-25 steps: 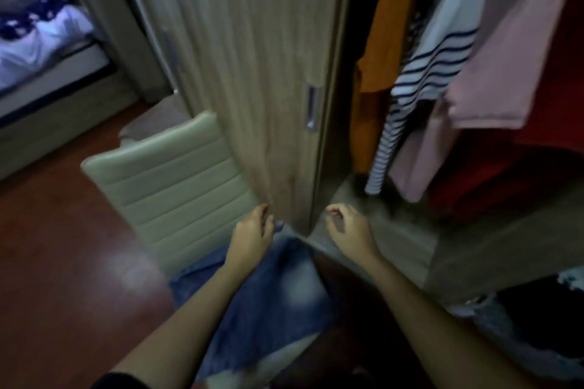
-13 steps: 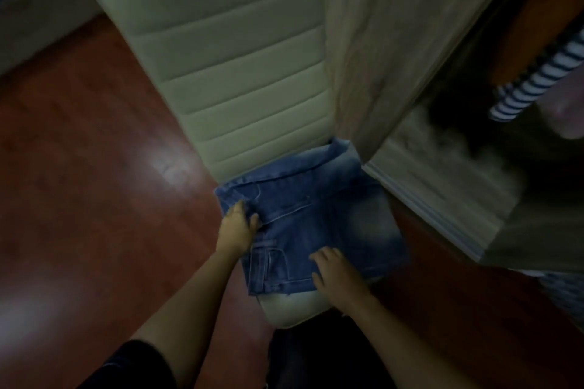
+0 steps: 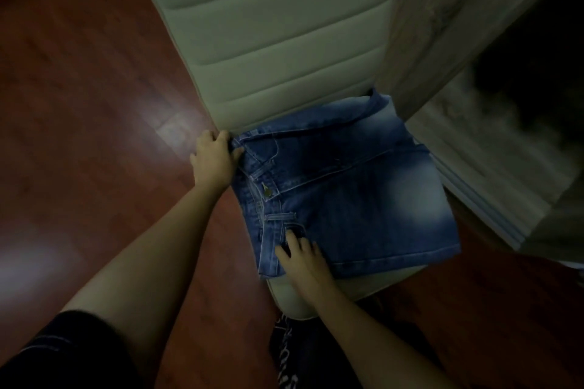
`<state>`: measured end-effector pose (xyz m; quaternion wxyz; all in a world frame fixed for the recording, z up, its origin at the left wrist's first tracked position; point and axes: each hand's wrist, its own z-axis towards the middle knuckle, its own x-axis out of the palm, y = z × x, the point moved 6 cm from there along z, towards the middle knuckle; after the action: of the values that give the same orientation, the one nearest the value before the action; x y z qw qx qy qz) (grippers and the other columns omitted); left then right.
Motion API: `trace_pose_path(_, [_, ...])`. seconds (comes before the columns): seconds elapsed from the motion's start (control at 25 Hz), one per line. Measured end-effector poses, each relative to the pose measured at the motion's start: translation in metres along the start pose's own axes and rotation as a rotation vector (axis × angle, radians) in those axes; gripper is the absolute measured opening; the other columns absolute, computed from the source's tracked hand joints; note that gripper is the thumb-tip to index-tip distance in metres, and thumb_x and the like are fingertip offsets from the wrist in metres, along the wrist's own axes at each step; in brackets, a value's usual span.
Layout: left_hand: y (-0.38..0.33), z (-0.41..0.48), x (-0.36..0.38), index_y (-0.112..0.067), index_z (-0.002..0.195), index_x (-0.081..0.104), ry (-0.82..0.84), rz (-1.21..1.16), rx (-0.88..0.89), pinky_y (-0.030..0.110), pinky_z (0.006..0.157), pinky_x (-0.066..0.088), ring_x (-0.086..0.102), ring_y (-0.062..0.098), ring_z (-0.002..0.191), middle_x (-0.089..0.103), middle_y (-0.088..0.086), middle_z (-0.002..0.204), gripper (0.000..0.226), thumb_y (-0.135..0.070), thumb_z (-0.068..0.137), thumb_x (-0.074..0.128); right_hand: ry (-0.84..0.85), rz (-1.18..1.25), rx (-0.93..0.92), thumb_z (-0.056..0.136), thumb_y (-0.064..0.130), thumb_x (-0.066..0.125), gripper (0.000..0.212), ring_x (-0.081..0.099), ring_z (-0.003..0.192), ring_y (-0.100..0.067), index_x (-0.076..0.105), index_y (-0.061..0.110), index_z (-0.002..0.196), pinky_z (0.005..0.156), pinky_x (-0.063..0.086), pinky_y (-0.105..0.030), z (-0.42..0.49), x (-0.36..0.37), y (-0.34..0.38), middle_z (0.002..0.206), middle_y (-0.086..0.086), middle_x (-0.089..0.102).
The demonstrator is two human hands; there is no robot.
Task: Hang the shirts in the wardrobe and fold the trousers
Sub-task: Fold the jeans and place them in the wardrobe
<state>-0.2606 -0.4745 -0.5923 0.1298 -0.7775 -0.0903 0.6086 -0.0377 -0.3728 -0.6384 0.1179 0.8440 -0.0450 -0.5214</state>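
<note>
Folded blue jeans (image 3: 347,193) lie on the pale padded chair (image 3: 268,25) beside the wardrobe door (image 3: 442,25), right hand (image 3: 305,262) resting on them with fingers loosely spread, left hand (image 3: 213,161) against the waistband corner, grip impossible to tell.
</note>
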Motion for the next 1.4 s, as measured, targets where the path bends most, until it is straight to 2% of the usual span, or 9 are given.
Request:
trace_pose_path(0.08, [-0.011, 0.0, -0.015, -0.005, 0.111, 0.05, 0.044, -0.148, 0.076, 0.046, 0.085, 0.047, 0.054, 0.036, 0.098, 0.054, 0.019, 0.108, 0.033, -0.033, 0.093, 0.055, -0.133, 0.079, -0.033, 0.047, 0.019, 0.087, 0.043, 0.063, 0.064, -0.019, 0.062, 0.017, 0.082, 0.045, 0.05, -0.024, -0.011, -0.015, 0.001, 0.1, -0.005, 0.063])
trace_pose_path(0.32, [-0.111, -0.018, -0.098, -0.01, 0.106, 0.047, 0.136, -0.656, 0.125, 0.033, 0.068, 0.048, 0.058, 0.023, 0.08, 0.058, 0.012, 0.089, 0.021, -0.018, 0.091, 0.06, -0.701, 0.837, 0.541, 0.077, 0.032, 0.038, 0.044, 0.061, 0.073, -0.033, 0.058, 0.001, 0.099, 0.06, 0.041, -0.036, -0.093, -0.158, -0.09, 0.081, -0.016, 0.063])
trace_pose_path(0.52, [-0.266, -0.033, -0.186, -0.015, 0.091, 0.057, 0.235, -0.889, 0.272, 0.026, 0.064, 0.049, 0.058, 0.02, 0.08, 0.058, 0.005, 0.086, 0.011, -0.006, 0.094, 0.051, -1.051, 0.97, 0.689, 0.073, 0.041, 0.039, 0.029, 0.049, 0.059, -0.011, 0.054, 0.017, 0.078, 0.055, 0.04, -0.028, -0.198, -0.307, -0.177, 0.067, 0.001, 0.053])
trace_pose_path(0.6, [-0.327, -0.047, -0.216, -0.019, 0.084, 0.056, 0.291, -1.025, 0.265, 0.026, 0.06, 0.049, 0.054, 0.018, 0.073, 0.056, 0.002, 0.082, 0.017, -0.008, 0.096, 0.049, -1.26, 1.075, 0.737, 0.085, 0.026, 0.044, 0.027, 0.049, 0.067, 0.001, 0.06, 0.01, 0.1, 0.06, 0.039, -0.021, -0.25, -0.361, -0.21, 0.08, 0.002, 0.055])
trace_pose_path(0.72, [-0.414, -0.08, -0.265, -0.019, 0.128, 0.043, 0.412, -1.231, 0.344, 0.022, 0.06, 0.048, 0.056, 0.012, 0.077, 0.057, 0.002, 0.094, 0.029, -0.025, 0.099, 0.045, -1.424, 1.114, 0.708, 0.093, 0.014, 0.04, 0.023, 0.054, 0.072, -0.003, 0.06, 0.013, 0.106, 0.061, 0.043, -0.02, -0.318, -0.442, -0.239, 0.086, 0.004, 0.059])
trace_pose_path(0.8, [-0.467, -0.111, -0.297, -0.027, 0.147, 0.015, 0.447, -1.248, 0.439, 0.027, 0.071, 0.049, 0.057, 0.012, 0.085, 0.058, 0.0, 0.097, 0.055, -0.035, 0.099, 0.042, -1.437, 1.142, 0.652, 0.091, 0.013, 0.04, 0.02, 0.057, 0.073, -0.011, 0.06, 0.017, 0.09, 0.065, 0.046, -0.024, -0.349, -0.491, -0.248, 0.081, 0.003, 0.06])
trace_pose_path(1.0, [-0.557, -0.233, -0.329, -0.007, 0.128, 0.052, 0.627, -0.957, 0.788, 0.026, 0.07, 0.052, 0.059, 0.013, 0.082, 0.061, 0.007, 0.1, 0.034, -0.007, 0.094, 0.05, -1.298, 1.346, 0.486, 0.091, 0.007, 0.048, 0.014, 0.062, 0.065, -0.012, 0.061, 0.01, 0.087, 0.055, 0.051, -0.021, -0.373, -0.572, -0.245, 0.077, -0.004, 0.065])
trace_pose_path(1.2, [-0.595, -0.306, -0.345, -0.03, 0.134, 0.042, 0.955, -0.79, 1.009, 0.034, 0.09, 0.047, 0.056, 0.013, 0.105, 0.058, -0.005, 0.114, 0.065, -0.02, 0.073, 0.06, -1.097, 1.353, 0.372, 0.096, 0.019, 0.05, 0.012, 0.065, 0.075, -0.017, 0.057, 0.012, 0.089, 0.057, 0.054, -0.021, -0.414, -0.611, -0.245, 0.086, -0.007, 0.065])
trace_pose_path(1.4, [-0.625, -0.339, -0.35, -0.022, 0.128, 0.052, 1.044, -1.14, 0.845, 0.034, 0.091, 0.045, 0.055, 0.014, 0.114, 0.058, 0.0, 0.129, 0.038, -0.032, 0.091, 0.051, -0.881, 1.444, 0.278, 0.085, 0.073, 0.005, 0.088, 0.059, 0.108, -0.025, 0.052, 0.011, 0.125, 0.098, 0.041, -0.038, -0.462, -0.626, -0.252, 0.091, -0.008, 0.069])
